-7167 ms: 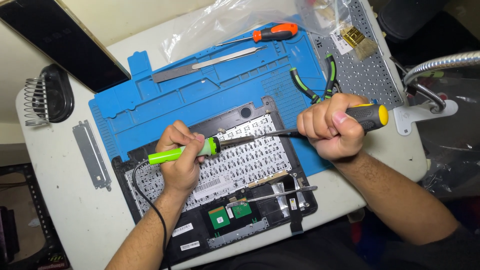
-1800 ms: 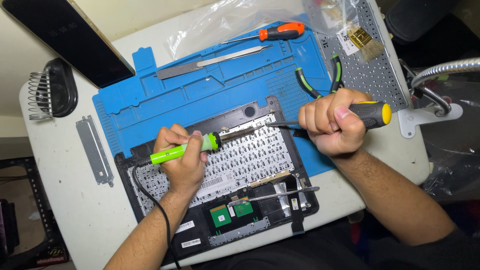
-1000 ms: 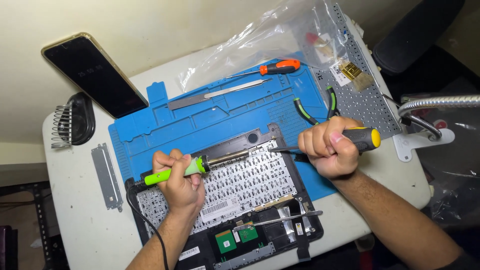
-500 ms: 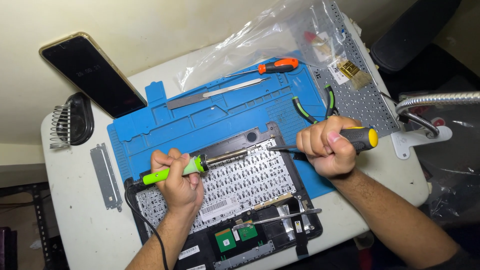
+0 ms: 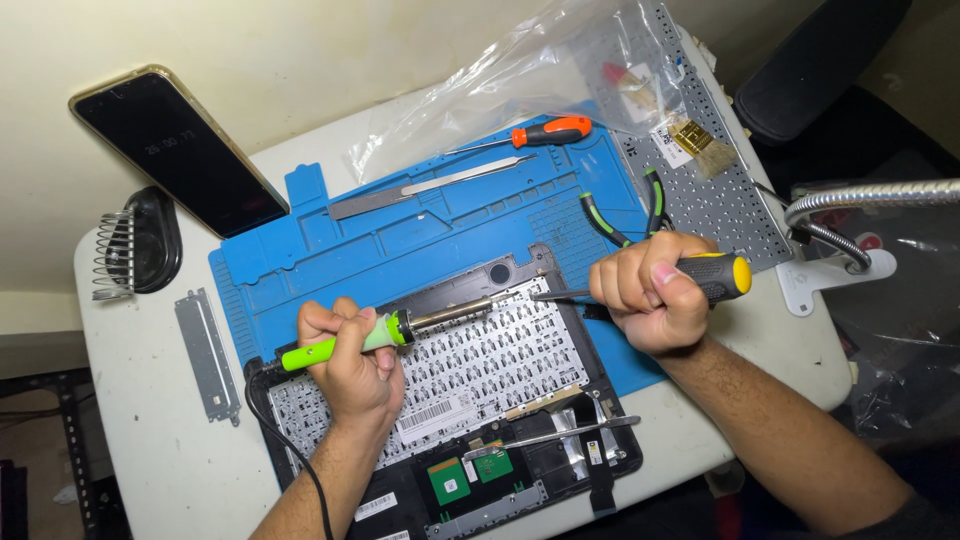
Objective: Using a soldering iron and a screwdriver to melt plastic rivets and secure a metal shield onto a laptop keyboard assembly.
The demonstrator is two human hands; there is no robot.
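Left hand (image 5: 350,365) wrapped around green soldering iron (image 5: 385,332), tip over top edge of laptop keyboard underside (image 5: 470,365). Right hand (image 5: 650,295) fisted on yellow-black screwdriver (image 5: 715,277), blade meeting iron tip. Risks: hot tip melting plastic, blade slipping and gouging keys, cord (image 5: 285,440) snagging.

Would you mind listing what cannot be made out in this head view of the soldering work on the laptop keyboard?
- Where the soldering iron tip meets the screwdriver blade over the keyboard underside: too small to tell whether they touch.
- The screwdriver's grip: wrapped by the right hand.
- The pliers: jaws hidden behind the right hand.
- The laptop shell's lower end: cut off by the bottom edge.
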